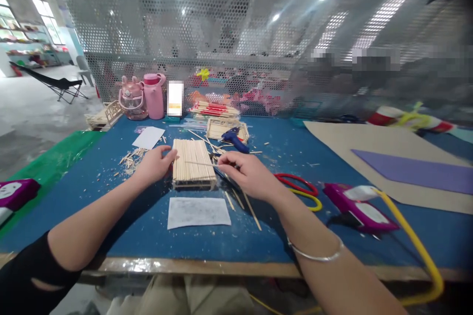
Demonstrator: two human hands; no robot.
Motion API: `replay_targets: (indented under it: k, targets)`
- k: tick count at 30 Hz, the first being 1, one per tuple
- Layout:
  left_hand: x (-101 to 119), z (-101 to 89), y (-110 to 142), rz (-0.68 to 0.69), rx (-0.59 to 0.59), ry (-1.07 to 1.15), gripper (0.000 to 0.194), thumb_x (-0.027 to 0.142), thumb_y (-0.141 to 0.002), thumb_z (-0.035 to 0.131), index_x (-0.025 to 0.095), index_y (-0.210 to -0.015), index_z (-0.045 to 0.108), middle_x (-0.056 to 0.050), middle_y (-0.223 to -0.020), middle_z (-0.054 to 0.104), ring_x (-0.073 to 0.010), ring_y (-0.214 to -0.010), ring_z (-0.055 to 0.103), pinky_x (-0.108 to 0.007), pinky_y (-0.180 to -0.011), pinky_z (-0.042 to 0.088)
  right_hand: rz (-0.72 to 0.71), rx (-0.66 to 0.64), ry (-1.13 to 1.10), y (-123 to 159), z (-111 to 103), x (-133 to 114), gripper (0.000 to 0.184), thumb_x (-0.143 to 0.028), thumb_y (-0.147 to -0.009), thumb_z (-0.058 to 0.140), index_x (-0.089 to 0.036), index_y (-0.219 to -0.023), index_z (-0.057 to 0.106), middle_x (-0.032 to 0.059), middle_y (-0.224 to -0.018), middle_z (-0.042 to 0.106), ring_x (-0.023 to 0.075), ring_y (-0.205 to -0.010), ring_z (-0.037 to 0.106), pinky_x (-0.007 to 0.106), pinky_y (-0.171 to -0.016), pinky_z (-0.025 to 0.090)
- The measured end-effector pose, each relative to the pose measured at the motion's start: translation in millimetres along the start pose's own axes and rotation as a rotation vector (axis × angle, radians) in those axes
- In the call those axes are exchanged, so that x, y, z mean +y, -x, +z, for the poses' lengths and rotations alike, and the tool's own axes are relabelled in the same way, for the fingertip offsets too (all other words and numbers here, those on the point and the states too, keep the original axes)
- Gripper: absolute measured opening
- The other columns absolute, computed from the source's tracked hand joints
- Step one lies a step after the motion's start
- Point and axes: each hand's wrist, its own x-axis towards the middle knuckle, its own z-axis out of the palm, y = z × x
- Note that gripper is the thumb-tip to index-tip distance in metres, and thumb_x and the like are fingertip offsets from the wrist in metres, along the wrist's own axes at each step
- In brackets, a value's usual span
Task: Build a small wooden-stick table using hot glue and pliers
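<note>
A flat panel of wooden sticks [192, 162] lies on the blue table [111, 197]. My left hand [153, 165] rests against the panel's left edge, fingers curled on it. My right hand [246, 172] is at the panel's right side, fingers pinched on a thin wooden stick [199, 163] that lies across the panel. Loose sticks [251, 209] lie under and beside my right hand.
A white sheet [197, 212] lies in front of the panel. Red and yellow scissors [301, 189] and a magenta glue gun [360, 209] with a yellow cord sit at right. A blue glue gun [234, 139], stick frames, pink bottles [153, 94] and cardboard [388, 157] are farther back.
</note>
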Motion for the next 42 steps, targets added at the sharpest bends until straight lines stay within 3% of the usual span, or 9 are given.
replay_targets:
  k: [3, 9, 24, 32, 42]
  targets:
    - [-2, -11.5, 3, 0.083, 0.088, -0.094, 0.043, 0.045, -0.084, 0.038, 0.015, -0.108, 0.057, -0.001, -0.057, 0.063, -0.0121, -0.042, 0.054, -0.023, -0.046, 0.04, -0.084, 0.012, 0.059, -1, 10, -3, 0.015, -0.02, -0.084, 0.047, -0.017, -0.076, 0.059, 0.0034, -0.078, 0.061, 0.0135, -0.071, 0.052, 0.025, -0.066, 0.036]
    - [-11, -18.1, 15, 0.348, -0.056, -0.153, 0.038, 0.043, -0.083, 0.041, 0.017, -0.092, 0.066, 0.001, -0.057, 0.064, -0.0108, -0.045, 0.055, -0.02, -0.047, 0.041, -0.106, 0.003, 0.165, -1, 17, -2, 0.011, -0.019, -0.08, 0.054, -0.018, -0.076, 0.064, 0.0032, -0.078, 0.063, 0.013, -0.07, 0.053, 0.025, -0.066, 0.037]
    - [-8, -27.8, 22, 0.423, -0.264, -0.111, 0.029, 0.038, -0.083, 0.047, 0.015, -0.084, 0.065, -0.001, -0.063, 0.066, -0.0102, -0.052, 0.06, -0.019, -0.05, 0.046, -0.117, 0.03, 0.118, -1, 18, 2, 0.012, -0.018, -0.078, 0.056, -0.018, -0.073, 0.066, 0.0029, -0.075, 0.065, 0.0133, -0.071, 0.055, 0.025, -0.065, 0.038]
    - [-6, -28.1, 25, 0.512, -0.246, -0.152, 0.027, 0.035, -0.082, 0.048, 0.015, -0.081, 0.067, 0.0, -0.061, 0.067, -0.0095, -0.052, 0.059, -0.018, -0.05, 0.044, -0.104, 0.023, 0.098, -2, 20, 2, 0.011, -0.018, -0.077, 0.056, -0.017, -0.073, 0.066, 0.0029, -0.074, 0.065, 0.0127, -0.069, 0.055, 0.025, -0.065, 0.038]
    - [-1, -23.4, 32, 0.621, -0.129, -0.365, 0.021, 0.03, -0.079, 0.054, 0.018, -0.078, 0.071, 0.0, -0.06, 0.068, -0.0083, -0.049, 0.056, -0.018, -0.049, 0.038, -0.036, 0.007, -0.012, -2, 20, 1, 0.013, -0.018, -0.075, 0.056, -0.017, -0.07, 0.068, 0.0023, -0.071, 0.066, 0.0123, -0.066, 0.057, 0.025, -0.064, 0.04]
